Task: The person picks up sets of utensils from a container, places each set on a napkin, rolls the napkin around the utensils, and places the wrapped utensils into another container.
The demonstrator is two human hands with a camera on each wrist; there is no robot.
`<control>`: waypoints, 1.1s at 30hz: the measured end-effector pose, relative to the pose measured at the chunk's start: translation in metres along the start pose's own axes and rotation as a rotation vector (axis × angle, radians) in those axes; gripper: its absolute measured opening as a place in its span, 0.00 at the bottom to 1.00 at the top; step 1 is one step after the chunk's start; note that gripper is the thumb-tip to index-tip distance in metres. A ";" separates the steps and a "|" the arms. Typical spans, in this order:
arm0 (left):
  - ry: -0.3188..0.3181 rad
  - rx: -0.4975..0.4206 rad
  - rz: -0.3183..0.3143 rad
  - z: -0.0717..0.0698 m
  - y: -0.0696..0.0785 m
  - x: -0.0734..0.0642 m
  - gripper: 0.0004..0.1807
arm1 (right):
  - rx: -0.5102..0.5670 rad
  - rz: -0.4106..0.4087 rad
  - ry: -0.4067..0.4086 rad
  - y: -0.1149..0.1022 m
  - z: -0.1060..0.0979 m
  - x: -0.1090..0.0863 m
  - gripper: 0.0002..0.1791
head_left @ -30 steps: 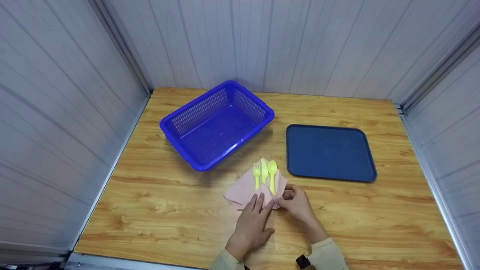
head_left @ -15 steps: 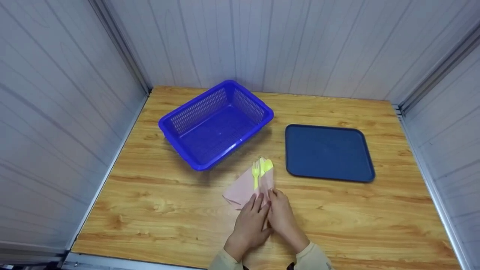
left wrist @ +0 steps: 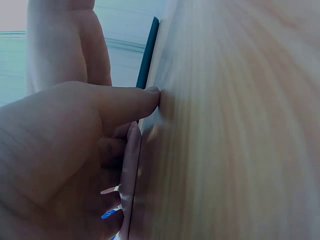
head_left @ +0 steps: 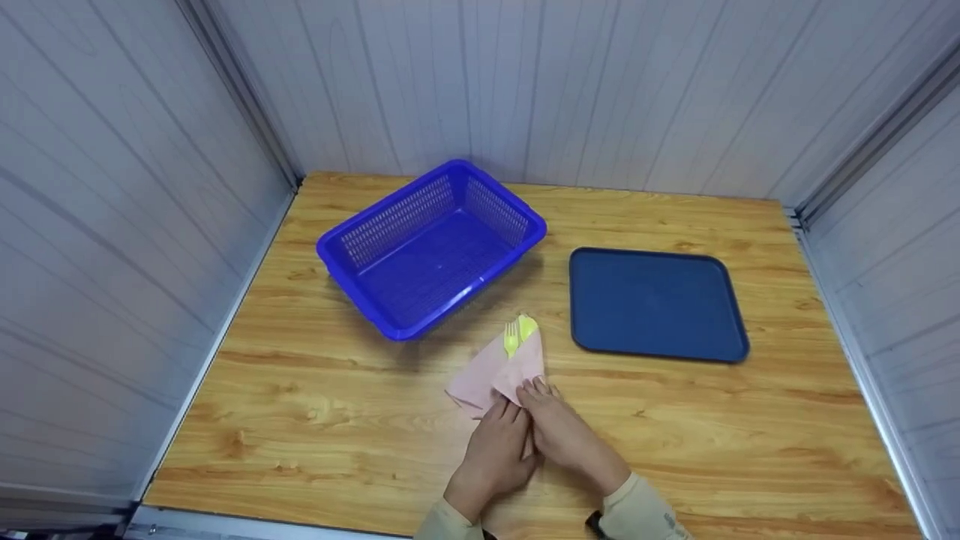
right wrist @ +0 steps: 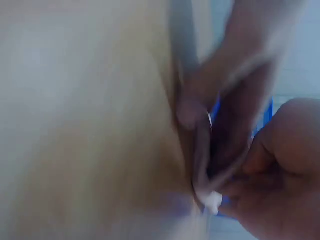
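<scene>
A pink napkin [head_left: 480, 379] lies on the wooden table with its right side folded over yellow cutlery. The fork [head_left: 511, 337] shows its tines and upper handle; beside it the yellow tip of another piece [head_left: 527, 326] sticks out, the rest covered. My left hand [head_left: 496, 450] rests on the napkin's lower part, fingers extended; in the left wrist view its thumb [left wrist: 132, 104] touches the tabletop. My right hand [head_left: 559, 427] lies alongside, its fingers pressing on the folded flap [head_left: 525, 367]. The right wrist view is blurred, with both hands [right wrist: 295, 165] close together at the napkin.
A blue perforated basket [head_left: 431, 251] stands behind and left of the napkin. To the right, farther back, lies a dark blue tray [head_left: 656, 304]. Pale panels [head_left: 480, 90] wall the table [head_left: 300, 420] at the back and both sides.
My right hand has brought the napkin's right side leftward over the spoon, the knife and part of the fork handle. The left hand has stayed nearly in place, its fingers drawn slightly down.
</scene>
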State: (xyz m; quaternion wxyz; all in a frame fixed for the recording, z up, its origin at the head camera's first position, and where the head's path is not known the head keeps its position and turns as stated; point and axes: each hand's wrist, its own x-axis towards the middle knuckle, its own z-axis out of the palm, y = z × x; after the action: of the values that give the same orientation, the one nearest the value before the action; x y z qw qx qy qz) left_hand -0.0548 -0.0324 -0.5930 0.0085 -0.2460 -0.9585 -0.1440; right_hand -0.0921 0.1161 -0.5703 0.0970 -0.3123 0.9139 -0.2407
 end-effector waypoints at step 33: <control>0.024 -0.053 -0.130 -0.010 -0.010 0.001 0.34 | -0.272 -0.116 -0.057 0.043 0.001 0.020 0.31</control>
State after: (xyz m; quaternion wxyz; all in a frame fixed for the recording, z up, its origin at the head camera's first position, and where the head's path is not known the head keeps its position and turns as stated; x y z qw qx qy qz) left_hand -0.0612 -0.0428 -0.5861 0.0039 -0.1819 -0.9681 -0.1726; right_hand -0.1302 0.1333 -0.5932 0.0657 -0.3814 0.9154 -0.1108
